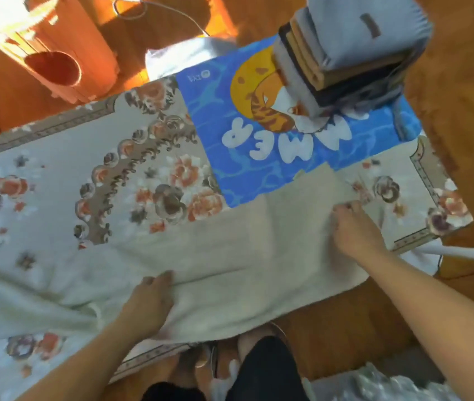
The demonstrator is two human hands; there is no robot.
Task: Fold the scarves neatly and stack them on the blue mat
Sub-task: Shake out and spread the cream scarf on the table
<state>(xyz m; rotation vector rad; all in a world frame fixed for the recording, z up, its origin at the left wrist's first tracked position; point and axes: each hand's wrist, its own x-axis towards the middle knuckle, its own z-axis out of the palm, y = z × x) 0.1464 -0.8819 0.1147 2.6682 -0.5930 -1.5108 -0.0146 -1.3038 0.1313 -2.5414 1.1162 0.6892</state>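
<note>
A long cream scarf [230,250] lies spread across the flowered cloth, its right end overlapping the near edge of the blue mat [212,117]. My left hand [149,302] rests on the scarf near its front edge, fingers bent into a fold of the fabric. My right hand [351,227] presses on the scarf's right part with fingers curled at its far edge. A stack of folded scarves [345,50] in grey, tan and dark tones stands on the far right of the blue mat.
The flowered cloth [56,183] covers a low surface. An orange wooden stand [56,53] with a round hole is at the back left, beside a white cable [172,13]. A brown rug [461,111] lies to the right. My knees [258,371] are below.
</note>
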